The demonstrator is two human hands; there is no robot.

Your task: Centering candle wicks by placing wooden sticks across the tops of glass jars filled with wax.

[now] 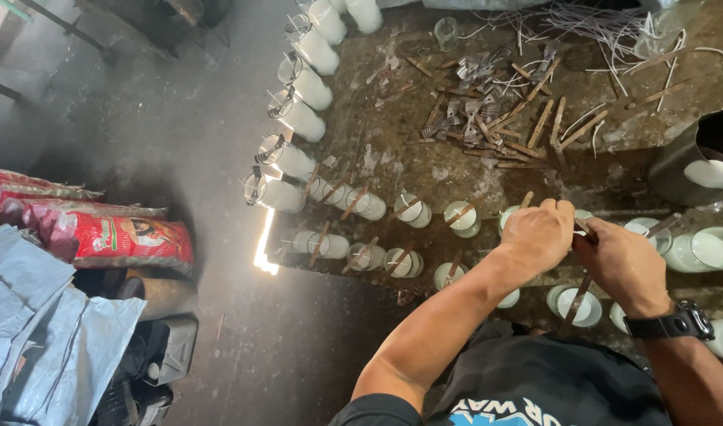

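My left hand (pixel 536 234) is closed around a thin wooden stick (pixel 525 199) over a glass filled with white wax (pixel 510 215). My right hand (pixel 623 264), with a black watch on its wrist, pinches a stick or wick holder (pixel 585 229) just beside the left one; the two hands nearly touch. Below them a second stick (pixel 576 304) lies across a wax-filled glass (pixel 576 306). What sits directly under the hands is hidden.
Rows of wax-filled glasses with sticks laid across them (pixel 365 205) cover the stained bench (pixel 393 150). A heap of loose sticks and metal clips (pixel 488 110) and white wicks (pixel 582 28) lie at the back. A metal pot (pixel 693 162) stands right. Red sacks (pixel 125 237) rest on the floor left.
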